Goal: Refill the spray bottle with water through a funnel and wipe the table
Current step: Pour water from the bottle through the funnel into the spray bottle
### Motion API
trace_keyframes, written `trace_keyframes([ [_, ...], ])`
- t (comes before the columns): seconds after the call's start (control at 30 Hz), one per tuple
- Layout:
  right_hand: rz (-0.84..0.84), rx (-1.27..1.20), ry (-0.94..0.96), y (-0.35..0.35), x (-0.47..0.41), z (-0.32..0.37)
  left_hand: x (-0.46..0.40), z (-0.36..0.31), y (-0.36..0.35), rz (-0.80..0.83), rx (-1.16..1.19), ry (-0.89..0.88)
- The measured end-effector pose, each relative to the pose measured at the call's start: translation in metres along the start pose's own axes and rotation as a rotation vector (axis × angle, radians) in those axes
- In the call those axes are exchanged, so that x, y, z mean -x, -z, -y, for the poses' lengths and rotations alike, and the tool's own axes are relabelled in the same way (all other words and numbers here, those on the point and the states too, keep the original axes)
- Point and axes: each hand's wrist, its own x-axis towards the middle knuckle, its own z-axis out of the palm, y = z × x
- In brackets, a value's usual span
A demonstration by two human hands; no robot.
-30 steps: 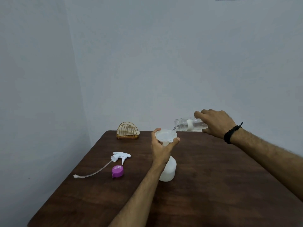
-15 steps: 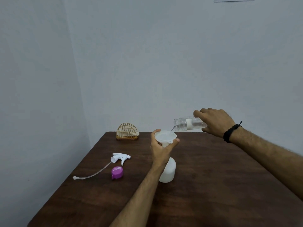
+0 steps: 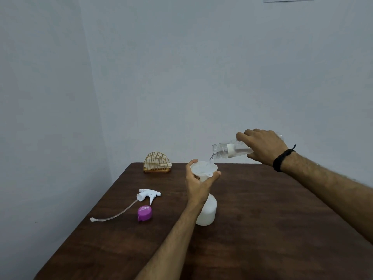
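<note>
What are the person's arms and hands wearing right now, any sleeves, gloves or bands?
Both forearms are bare with no sleeves in view, and both hands are ungloved. The right hand has a black braided band round its wrist, with a short loose end sticking up. The left hand and its wrist carry nothing. No rings or watch are visible.

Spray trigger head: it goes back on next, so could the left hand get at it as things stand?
Probably yes: the spray trigger head lies in the open on the table, but the left hand holds the funnel.
</note>
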Motion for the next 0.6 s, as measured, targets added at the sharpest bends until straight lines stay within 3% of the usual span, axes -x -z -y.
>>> trace_keyframes([
  [0.6,-0.097,0.069,0.062,0.000,-0.013,0.001,-0.001,0.001,0.000,0.001,0.015,0.000],
])
